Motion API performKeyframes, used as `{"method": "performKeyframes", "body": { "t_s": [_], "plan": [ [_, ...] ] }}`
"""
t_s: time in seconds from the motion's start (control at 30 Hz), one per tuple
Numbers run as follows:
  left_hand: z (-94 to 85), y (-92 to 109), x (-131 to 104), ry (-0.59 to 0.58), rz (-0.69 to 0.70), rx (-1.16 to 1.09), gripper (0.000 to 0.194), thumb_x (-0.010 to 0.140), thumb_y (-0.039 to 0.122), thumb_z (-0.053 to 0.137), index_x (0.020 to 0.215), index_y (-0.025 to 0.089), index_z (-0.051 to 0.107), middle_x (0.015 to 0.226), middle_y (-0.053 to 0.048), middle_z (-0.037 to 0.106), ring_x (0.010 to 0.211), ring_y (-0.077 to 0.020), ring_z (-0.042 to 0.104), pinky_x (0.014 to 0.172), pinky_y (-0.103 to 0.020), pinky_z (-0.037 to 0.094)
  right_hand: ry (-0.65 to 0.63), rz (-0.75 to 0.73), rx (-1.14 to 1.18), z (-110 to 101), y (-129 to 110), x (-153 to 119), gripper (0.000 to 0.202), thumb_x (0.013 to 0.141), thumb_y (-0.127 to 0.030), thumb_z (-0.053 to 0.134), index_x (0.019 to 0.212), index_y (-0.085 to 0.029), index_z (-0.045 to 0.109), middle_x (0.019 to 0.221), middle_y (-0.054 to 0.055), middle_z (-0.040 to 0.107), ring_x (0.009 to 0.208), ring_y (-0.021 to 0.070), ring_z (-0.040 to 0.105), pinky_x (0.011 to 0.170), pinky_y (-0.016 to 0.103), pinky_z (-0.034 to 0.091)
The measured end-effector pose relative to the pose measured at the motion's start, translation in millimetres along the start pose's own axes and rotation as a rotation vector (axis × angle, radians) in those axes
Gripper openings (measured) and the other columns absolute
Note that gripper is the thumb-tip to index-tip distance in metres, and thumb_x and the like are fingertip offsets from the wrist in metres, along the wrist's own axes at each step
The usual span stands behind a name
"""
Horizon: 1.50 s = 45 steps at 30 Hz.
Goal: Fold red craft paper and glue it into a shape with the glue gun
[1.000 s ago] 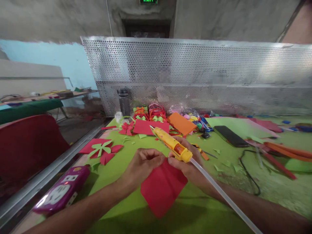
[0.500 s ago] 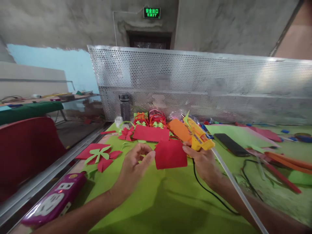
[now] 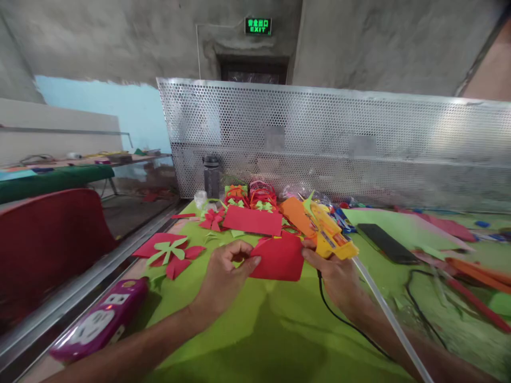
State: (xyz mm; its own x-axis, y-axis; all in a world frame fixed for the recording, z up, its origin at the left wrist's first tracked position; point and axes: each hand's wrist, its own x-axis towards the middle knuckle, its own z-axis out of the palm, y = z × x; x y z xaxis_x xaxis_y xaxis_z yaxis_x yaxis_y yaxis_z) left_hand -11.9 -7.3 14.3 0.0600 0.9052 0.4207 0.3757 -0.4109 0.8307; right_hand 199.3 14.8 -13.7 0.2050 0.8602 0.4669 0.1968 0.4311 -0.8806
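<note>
A red sheet (image 3: pixel 278 260), of felt or stiff paper, is held level over the green tabletop. At its left edge, thumb and fingertips of my left hand (image 3: pixel 229 268) pinch it. Its right edge lies between the fingertips of my right hand (image 3: pixel 337 274), whose other fingers wrap round a yellow glue gun (image 3: pixel 328 230). A long clear glue stick (image 3: pixel 383 300) juts from the gun's rear toward me, and a black cord hangs below. Just beyond the sheet lies a flat red strip (image 3: pixel 252 220), with an orange piece (image 3: pixel 297 214) to its right.
Red and green cut-out flowers (image 3: pixel 170 251) lie at left, near a purple power strip (image 3: pixel 101 319). Small red baskets (image 3: pixel 262 196) and a grey bottle (image 3: pixel 212 178) stand before a perforated metal screen (image 3: pixel 319 117). A black phone (image 3: pixel 385 243) rests at right.
My left hand has closed on the red sheet's left edge. The sheet has tilted slightly and now shows a rounded far edge. The whole view has shifted a little.
</note>
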Motion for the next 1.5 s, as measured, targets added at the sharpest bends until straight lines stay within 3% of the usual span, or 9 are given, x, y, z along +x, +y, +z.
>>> {"method": "performKeyframes", "body": {
  "t_s": [0.2, 0.33, 0.47, 0.63, 0.83, 1.17, 1.27, 1.4, 1.5],
  "plan": [
    [-6.5, -5.8, 0.4, 0.154, 0.675, 0.328, 0.009, 0.078, 0.01, 0.058, 0.074, 0.018, 0.055, 0.073, -0.001, 0.062, 0.07, -0.0137, 0.057, 0.066, -0.027, 0.043, -0.038, -0.016, 0.098, -1.9, -3.7, 5.0, 0.019, 0.073, -0.038, 0.063, 0.087, -0.024, 0.067, 0.091, 0.003, 0.068, 0.088, 0.0223, 0.062, 0.084, 0.038, 0.048],
    [-6.1, -7.8, -0.6, 0.108, 0.826, 0.464, 0.013, 0.078, 0.006, 0.057, 0.073, 0.018, 0.054, 0.073, -0.002, 0.062, 0.068, -0.0145, 0.055, 0.065, -0.029, 0.042, -0.026, -0.069, 0.023, -5.9, -17.6, 1.4, 0.016, 0.075, -0.036, 0.063, 0.083, -0.024, 0.067, 0.084, 0.002, 0.068, 0.084, 0.0207, 0.063, 0.084, 0.038, 0.047],
    [-3.9, -7.1, -2.7, 0.04, 0.832, 0.517, 0.012, 0.079, 0.007, 0.055, 0.073, 0.017, 0.055, 0.072, -0.003, 0.062, 0.066, -0.0142, 0.054, 0.063, -0.029, 0.04, -0.109, -0.13, -0.147, -6.1, -36.6, -8.0, 0.015, 0.075, -0.035, 0.06, 0.076, -0.022, 0.066, 0.084, 0.003, 0.067, 0.086, 0.0218, 0.061, 0.086, 0.04, 0.045],
    [-2.4, -8.3, -5.2, 0.01, 0.836, 0.559, 0.01, 0.08, 0.007, 0.055, 0.077, 0.016, 0.055, 0.074, -0.003, 0.061, 0.069, -0.0151, 0.054, 0.064, -0.03, 0.04, -0.243, -0.099, -0.017, 0.4, -43.0, -16.7, 0.008, 0.074, -0.03, 0.062, 0.079, -0.023, 0.063, 0.083, 0.002, 0.066, 0.078, 0.0195, 0.063, 0.07, 0.033, 0.051],
    [4.0, -7.6, -7.7, 0.007, 0.908, 0.574, 0.015, 0.079, 0.005, 0.055, 0.089, 0.017, 0.056, 0.078, -0.004, 0.062, 0.071, -0.0162, 0.053, 0.065, -0.032, 0.04, -0.296, -0.137, 0.076, 1.6, -34.4, -19.1, 0.046, 0.072, -0.022, 0.065, 0.115, -0.024, 0.049, 0.086, 0.001, 0.066, 0.075, 0.0164, 0.063, 0.067, 0.029, 0.051],
    [11.3, 0.4, -15.2, -0.138, 0.619, 0.355, 0.008, 0.081, 0.011, 0.053, 0.083, 0.017, 0.059, 0.076, -0.003, 0.061, 0.07, -0.0142, 0.056, 0.066, -0.028, 0.044, -0.284, -0.126, 0.013, 2.0, -34.7, -21.5, 0.048, 0.072, -0.021, 0.065, 0.116, -0.02, 0.046, 0.074, 0.0, 0.062, 0.066, 0.015, 0.058, 0.061, 0.028, 0.047],
    [11.6, 2.4, -15.7, -0.142, 0.53, 0.305, 0.012, 0.082, 0.009, 0.05, 0.08, 0.017, 0.06, 0.072, -0.002, 0.06, 0.063, -0.0117, 0.054, 0.058, -0.024, 0.042, -0.329, -0.087, 0.047, 3.7, -32.2, -22.2, 0.05, 0.072, -0.024, 0.065, 0.118, -0.02, 0.045, 0.084, 0.003, 0.063, 0.069, 0.015, 0.059, 0.062, 0.028, 0.048],
    [12.0, 8.0, -15.4, -0.11, 0.518, 0.308, 0.011, 0.082, 0.011, 0.051, 0.077, 0.016, 0.059, 0.068, -0.001, 0.06, 0.061, -0.0118, 0.053, 0.057, -0.024, 0.04, -0.322, -0.095, 0.069, 4.8, -29.9, -23.1, 0.049, 0.072, -0.024, 0.065, 0.116, -0.022, 0.045, 0.109, 0.008, 0.059, 0.071, 0.0128, 0.058, 0.064, 0.028, 0.048],
    [7.9, 17.7, -11.2, -0.119, 0.532, 0.392, 0.013, 0.084, 0.019, 0.05, 0.075, 0.017, 0.06, 0.074, -0.003, 0.063, 0.073, -0.0163, 0.057, 0.07, -0.032, 0.042, -0.295, -0.101, 0.064, 4.1, -30.2, -21.9, 0.049, 0.071, -0.022, 0.065, 0.116, -0.021, 0.047, 0.094, 0.004, 0.062, 0.07, 0.0135, 0.057, 0.064, 0.028, 0.048]
  ]
}}
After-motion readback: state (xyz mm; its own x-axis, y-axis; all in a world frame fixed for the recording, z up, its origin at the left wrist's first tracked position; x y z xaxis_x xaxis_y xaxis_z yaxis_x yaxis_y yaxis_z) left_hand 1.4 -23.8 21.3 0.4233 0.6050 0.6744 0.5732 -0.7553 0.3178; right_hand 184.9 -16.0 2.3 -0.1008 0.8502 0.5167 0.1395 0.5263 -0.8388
